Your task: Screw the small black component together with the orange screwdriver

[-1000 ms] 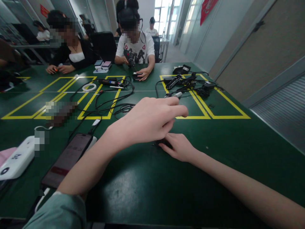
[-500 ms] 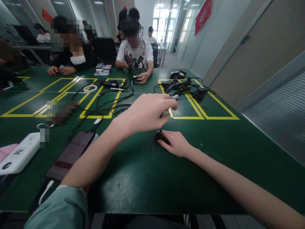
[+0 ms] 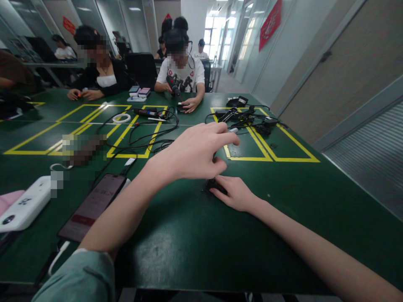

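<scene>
My left hand (image 3: 195,153) hovers over the middle of the green table (image 3: 195,243), fingers curled, thumb and fingertips drawn together above a small black object (image 3: 211,183). Whether they pinch anything is hidden. My right hand (image 3: 234,193) rests on the table with its fingers closed on that small black object, holding it down. Most of the object is covered by both hands.
A phone (image 3: 92,206) on a cable and a white device (image 3: 25,207) lie near left. Tangled black cables (image 3: 147,134) and black gear (image 3: 248,117) sit inside yellow taped boxes farther out. Two people sit at the far edge, hands on the table.
My left hand has stayed over the black object, dipping slightly closer with its fingers curling in. My right hand keeps its hold. The view shifted a little.
</scene>
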`<state>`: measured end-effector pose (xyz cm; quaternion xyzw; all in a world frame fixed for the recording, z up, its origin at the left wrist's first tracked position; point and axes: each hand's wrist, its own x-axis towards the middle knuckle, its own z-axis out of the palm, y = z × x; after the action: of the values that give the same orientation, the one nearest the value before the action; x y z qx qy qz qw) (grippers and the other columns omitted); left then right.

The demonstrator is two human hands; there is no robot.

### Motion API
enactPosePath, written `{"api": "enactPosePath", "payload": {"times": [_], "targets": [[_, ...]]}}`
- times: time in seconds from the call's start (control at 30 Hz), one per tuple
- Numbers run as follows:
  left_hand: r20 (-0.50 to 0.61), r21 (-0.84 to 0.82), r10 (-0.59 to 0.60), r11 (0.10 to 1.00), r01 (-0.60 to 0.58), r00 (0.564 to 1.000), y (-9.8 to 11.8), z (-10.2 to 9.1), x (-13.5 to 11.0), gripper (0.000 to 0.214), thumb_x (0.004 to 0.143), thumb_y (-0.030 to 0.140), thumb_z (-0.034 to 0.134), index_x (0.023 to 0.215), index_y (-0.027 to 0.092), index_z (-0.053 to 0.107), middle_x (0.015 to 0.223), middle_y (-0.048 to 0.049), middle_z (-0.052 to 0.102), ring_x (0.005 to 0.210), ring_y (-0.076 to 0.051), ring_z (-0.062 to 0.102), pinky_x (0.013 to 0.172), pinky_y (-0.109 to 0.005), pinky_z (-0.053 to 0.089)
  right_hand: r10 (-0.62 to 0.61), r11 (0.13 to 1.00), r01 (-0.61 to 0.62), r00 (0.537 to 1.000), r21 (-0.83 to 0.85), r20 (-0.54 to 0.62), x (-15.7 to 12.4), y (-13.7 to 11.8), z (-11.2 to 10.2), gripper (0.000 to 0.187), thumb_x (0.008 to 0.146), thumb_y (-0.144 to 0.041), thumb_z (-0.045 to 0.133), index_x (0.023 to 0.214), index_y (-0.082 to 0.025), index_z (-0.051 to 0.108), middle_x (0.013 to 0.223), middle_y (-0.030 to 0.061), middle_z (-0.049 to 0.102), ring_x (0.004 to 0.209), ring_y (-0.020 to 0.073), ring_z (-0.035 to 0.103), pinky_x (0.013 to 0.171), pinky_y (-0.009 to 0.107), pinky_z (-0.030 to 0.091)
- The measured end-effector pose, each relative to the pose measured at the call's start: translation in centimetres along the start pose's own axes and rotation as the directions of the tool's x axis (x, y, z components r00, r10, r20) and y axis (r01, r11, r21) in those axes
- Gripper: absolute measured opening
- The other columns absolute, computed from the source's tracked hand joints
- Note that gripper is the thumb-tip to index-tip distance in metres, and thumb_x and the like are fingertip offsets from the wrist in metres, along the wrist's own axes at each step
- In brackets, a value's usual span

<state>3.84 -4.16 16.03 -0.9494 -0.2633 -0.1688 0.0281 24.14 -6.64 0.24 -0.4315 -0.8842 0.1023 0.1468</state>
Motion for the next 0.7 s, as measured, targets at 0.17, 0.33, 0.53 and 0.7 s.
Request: {"api": "enactPosePath", "payload": {"times": [0.17, 0.33, 0.53, 0.7], "targets": [[-0.032, -0.007, 0.034, 0.999, -0.034, 0.999, 0.17, 0.32, 0.19, 0.037, 0.088, 0.013, 0.047, 0.117, 0.019, 0.069, 0.110, -0.0090, 0.065, 0.082, -0.018, 0.062, 0.068, -0.028, 0.044, -0.041, 0.999, 0.041, 0.999, 0.028, -0.023, -0.17, 0.07, -0.09, 0.018, 0.102, -0.033, 0.051, 0.100, -0.019, 0.063, 0.088, 0.0078, 0.074, 0.076, 0.0225, 0.069, 0.066, 0.031, 0.045], [-0.035, -0.008, 0.032, 0.999, -0.032, 0.999, 0.32, 0.80, 0.42, 0.032, 0.091, 0.016, 0.049, 0.117, 0.019, 0.067, 0.105, -0.0075, 0.066, 0.085, -0.019, 0.063, 0.068, -0.028, 0.043, -0.075, 0.994, 0.080, 0.995, 0.075, -0.063, -0.58, 0.19, 0.02, 0.020, 0.099, -0.034, 0.055, 0.108, -0.018, 0.062, 0.087, 0.0079, 0.073, 0.074, 0.0227, 0.068, 0.065, 0.031, 0.046], [-0.045, -0.038, 0.085, 0.996, -0.086, 0.995, 0.41, 0.83, 0.36, 0.038, 0.091, 0.011, 0.045, 0.120, 0.019, 0.066, 0.113, -0.0096, 0.065, 0.089, -0.019, 0.063, 0.071, -0.029, 0.045, -0.066, 0.987, 0.097, 0.973, 0.132, -0.223, -0.90, 0.06, 0.01, 0.024, 0.097, -0.034, 0.057, 0.116, -0.019, 0.057, 0.100, 0.0085, 0.072, 0.073, 0.0201, 0.066, 0.064, 0.031, 0.049], [-0.052, -0.018, 0.046, 0.999, -0.047, 0.998, 0.47, 0.94, 0.38, 0.036, 0.092, 0.013, 0.045, 0.120, 0.020, 0.066, 0.107, -0.0075, 0.066, 0.085, -0.018, 0.063, 0.068, -0.028, 0.045, -0.081, 0.978, 0.134, 0.951, 0.161, -0.300, -0.87, -0.28, 0.05, 0.027, 0.096, -0.032, 0.061, 0.119, -0.021, 0.055, 0.108, 0.0093, 0.071, 0.077, 0.0195, 0.067, 0.068, 0.032, 0.053]]}}
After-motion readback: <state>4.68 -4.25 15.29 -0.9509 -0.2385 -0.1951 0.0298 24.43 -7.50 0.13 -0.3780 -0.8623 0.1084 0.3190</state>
